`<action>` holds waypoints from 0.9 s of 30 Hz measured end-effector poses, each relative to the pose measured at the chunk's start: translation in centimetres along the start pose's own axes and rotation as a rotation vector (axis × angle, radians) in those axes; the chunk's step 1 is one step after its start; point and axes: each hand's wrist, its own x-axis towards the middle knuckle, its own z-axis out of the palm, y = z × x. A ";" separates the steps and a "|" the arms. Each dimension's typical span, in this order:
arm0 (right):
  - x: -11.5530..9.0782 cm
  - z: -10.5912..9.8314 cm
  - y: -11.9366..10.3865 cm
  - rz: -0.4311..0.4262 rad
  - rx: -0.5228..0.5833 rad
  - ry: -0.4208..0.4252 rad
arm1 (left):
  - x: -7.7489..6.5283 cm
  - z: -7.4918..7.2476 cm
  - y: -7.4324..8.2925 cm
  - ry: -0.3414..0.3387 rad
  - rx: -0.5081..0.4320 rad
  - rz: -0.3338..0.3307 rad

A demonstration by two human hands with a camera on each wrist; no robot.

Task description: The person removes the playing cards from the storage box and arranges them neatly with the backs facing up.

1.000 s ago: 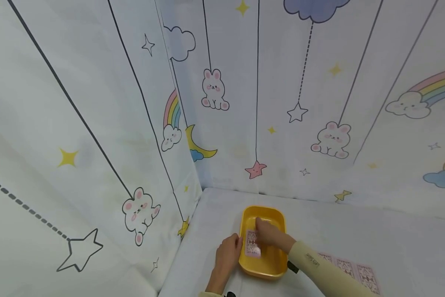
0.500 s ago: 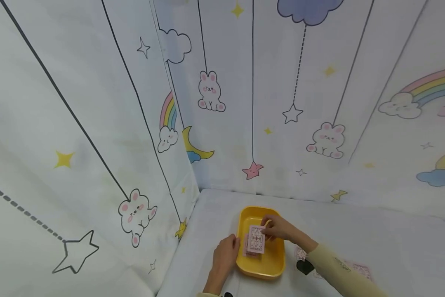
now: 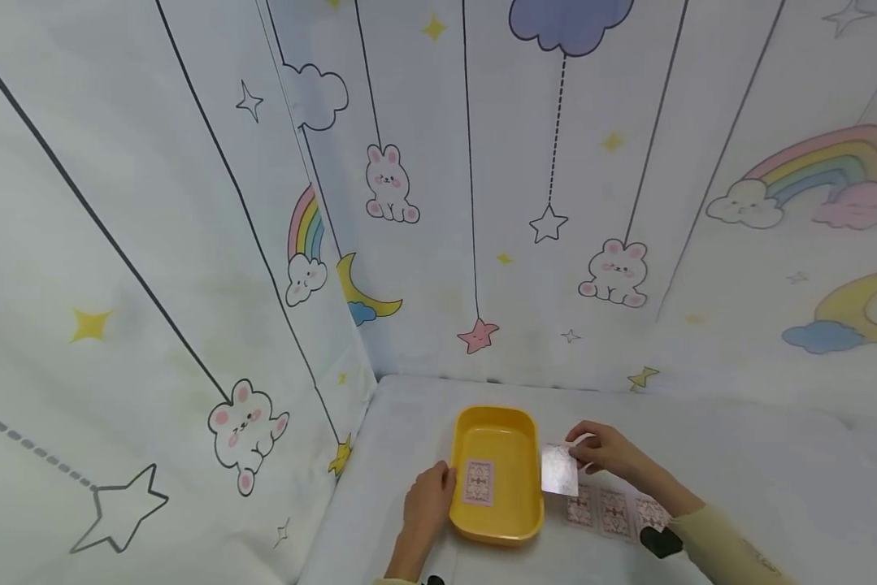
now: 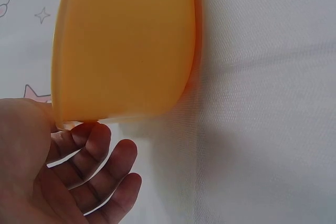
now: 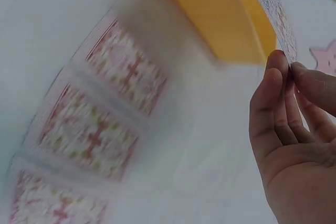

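Note:
A yellow plastic tray (image 3: 517, 463) rests on the white cloth, with one pink-patterned playing card (image 3: 478, 483) lying face down inside, left of its middle. My left hand (image 3: 427, 497) holds the tray's left rim; in the left wrist view its index finger bends beneath the tray's lip while the other fingers hang loosely. Just past the right rim, my right hand (image 3: 608, 452) pinches another playing card (image 3: 559, 470) between thumb and fingertips by its edge. That card looks pale with glare in the head view; its patterned back shows in the right wrist view.
Right of the tray, three patterned cards (image 3: 616, 513) lie side by side on the cloth, partly overlapped by the right forearm. Behind the table hangs a white curtain (image 3: 416, 268) printed with rabbits, stars and rainbows, and another side of it stands at left.
My right hand has lifted a card out of the tray and carried it right, past the rim. One card stays in the tray. My left hand keeps its place at the rim.

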 end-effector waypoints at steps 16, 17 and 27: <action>-9.6 -9.9 12.5 0.191 0.043 0.143 | 0.2 0.2 0.3 -0.022 -0.023 -0.045; -10.1 -10.4 13.2 0.199 0.038 0.147 | 0.1 0.2 0.3 -0.026 -0.022 -0.052; -13.5 -12.9 17.2 0.315 -0.043 0.186 | -0.2 0.1 1.0 -0.034 -0.022 -0.067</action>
